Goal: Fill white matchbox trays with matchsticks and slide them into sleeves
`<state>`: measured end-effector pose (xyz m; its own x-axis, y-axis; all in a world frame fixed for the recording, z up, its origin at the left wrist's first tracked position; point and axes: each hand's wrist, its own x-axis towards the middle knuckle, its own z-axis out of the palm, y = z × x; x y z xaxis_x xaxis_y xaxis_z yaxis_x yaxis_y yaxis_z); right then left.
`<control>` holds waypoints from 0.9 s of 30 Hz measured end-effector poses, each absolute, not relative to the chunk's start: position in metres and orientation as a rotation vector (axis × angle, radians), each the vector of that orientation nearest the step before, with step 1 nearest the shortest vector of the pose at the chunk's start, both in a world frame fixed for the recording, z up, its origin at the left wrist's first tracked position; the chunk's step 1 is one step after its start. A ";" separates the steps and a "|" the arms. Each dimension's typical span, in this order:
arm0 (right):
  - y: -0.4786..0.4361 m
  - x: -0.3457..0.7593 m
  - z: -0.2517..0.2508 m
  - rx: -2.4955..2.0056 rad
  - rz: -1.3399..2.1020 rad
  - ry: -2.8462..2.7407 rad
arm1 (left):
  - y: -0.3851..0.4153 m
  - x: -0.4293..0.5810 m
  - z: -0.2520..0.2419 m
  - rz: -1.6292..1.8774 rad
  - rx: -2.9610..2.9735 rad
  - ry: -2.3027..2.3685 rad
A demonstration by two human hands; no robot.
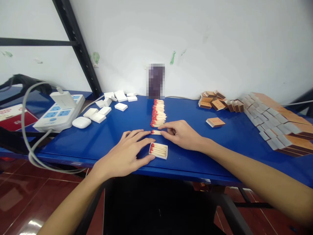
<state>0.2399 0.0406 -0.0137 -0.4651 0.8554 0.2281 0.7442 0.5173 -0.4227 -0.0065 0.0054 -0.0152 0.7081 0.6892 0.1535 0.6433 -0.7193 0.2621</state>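
A small group of red-headed matches (156, 132) lies on the blue table between my hands. My left hand (129, 150) is open, palm down with fingers spread; one fingertip is at the red heads and the thumb is beside a white matchbox tray (167, 153). Several matches (158, 149) lie side by side in that tray, heads to the left. My right hand (182, 134) has its thumb and forefinger pinched at the pale ends of the small group; its other fingers are curled. Just beyond, a long row of matches (158, 114) runs back toward the wall.
White trays (105, 111) and a white earbud case (81, 122) lie left, near a power strip (58, 112) with cables. Brown matchbox sleeves (211, 99) are heaped at the back right, one sleeve (215, 122) apart. Stacked matchboxes (281, 124) stand far right. A pixelated dark object (156, 81) leans against the wall.
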 end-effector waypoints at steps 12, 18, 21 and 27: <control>0.036 0.237 -0.006 -1.328 0.624 -2.296 | 0.005 -0.007 -0.013 0.380 2.707 1.067; 0.033 0.237 0.000 -1.339 0.670 -2.343 | 0.004 -0.006 -0.012 0.412 2.696 1.062; 0.031 0.236 0.002 -1.338 0.633 -2.380 | 0.004 -0.006 -0.012 0.424 2.695 1.049; 0.030 0.239 0.001 -1.315 0.522 -2.507 | 0.004 -0.006 -0.011 0.424 2.684 1.050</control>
<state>0.2392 0.0299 0.0008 -0.5554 0.8291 0.0637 0.7348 0.5252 -0.4291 -0.0057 0.0042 -0.0112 0.7020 0.6883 0.1829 0.6224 -0.7177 0.3121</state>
